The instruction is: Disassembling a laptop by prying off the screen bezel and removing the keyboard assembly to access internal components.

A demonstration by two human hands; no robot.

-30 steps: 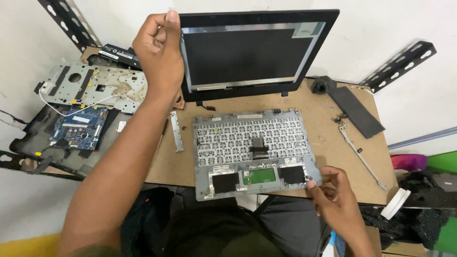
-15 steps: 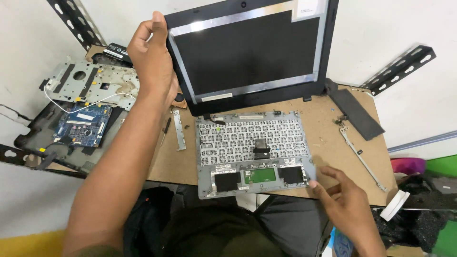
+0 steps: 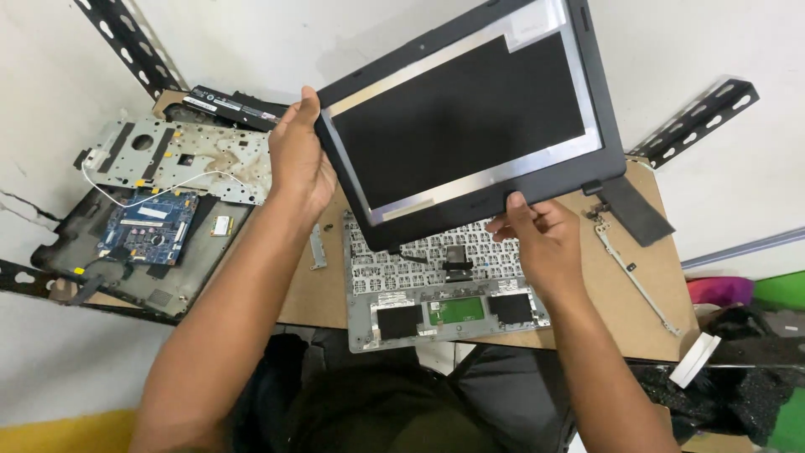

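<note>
A black laptop screen panel (image 3: 470,126) with a silver inner border is held tilted in the air above the table. My left hand (image 3: 298,159) grips its left edge. My right hand (image 3: 541,235) holds its lower edge near the right hinge. Under the panel lies the grey upturned keyboard cover (image 3: 444,289), showing the keyboard's back, a green board and two black patches near its front edge.
A bare laptop base with a blue circuit board (image 3: 151,226) and a metal plate (image 3: 176,155) lies at the left. A black battery (image 3: 231,105) is at the back. A metal hinge bar (image 3: 633,273) and a black strip (image 3: 633,210) lie on the right of the brown table (image 3: 319,294).
The screen panel has been lifted and tilted toward me. My right hand left the keyboard cover's front corner and took hold of the panel's lower edge.
</note>
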